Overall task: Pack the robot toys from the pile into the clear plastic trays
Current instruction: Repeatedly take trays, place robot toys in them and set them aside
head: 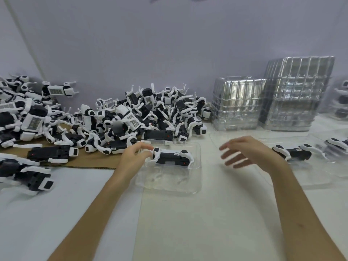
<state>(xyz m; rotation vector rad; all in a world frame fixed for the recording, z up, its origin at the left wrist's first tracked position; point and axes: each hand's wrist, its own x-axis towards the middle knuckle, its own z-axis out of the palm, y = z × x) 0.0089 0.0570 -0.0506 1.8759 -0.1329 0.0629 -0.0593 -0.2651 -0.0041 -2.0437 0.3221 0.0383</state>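
A black-and-white robot toy [170, 157] lies on its side in the clear plastic tray [196, 183] at the table's middle. My left hand [134, 157] grips the toy's left end, thumb and fingers curled round its white leg. To the right of the tray my right hand [244, 152] hovers blurred above the table, fingers spread and holding nothing. A big pile of the same robot toys [135, 113] fills the back left. Another toy [292, 152] lies in a second clear tray [301, 180] on the right.
Two tall stacks of clear trays [237, 104] [295, 93] stand against the wall at the back right. Brown cardboard [90, 162] lies under the pile. More filled trays [341, 102] show at the far right edge. White table surface [188, 223] lies in front.
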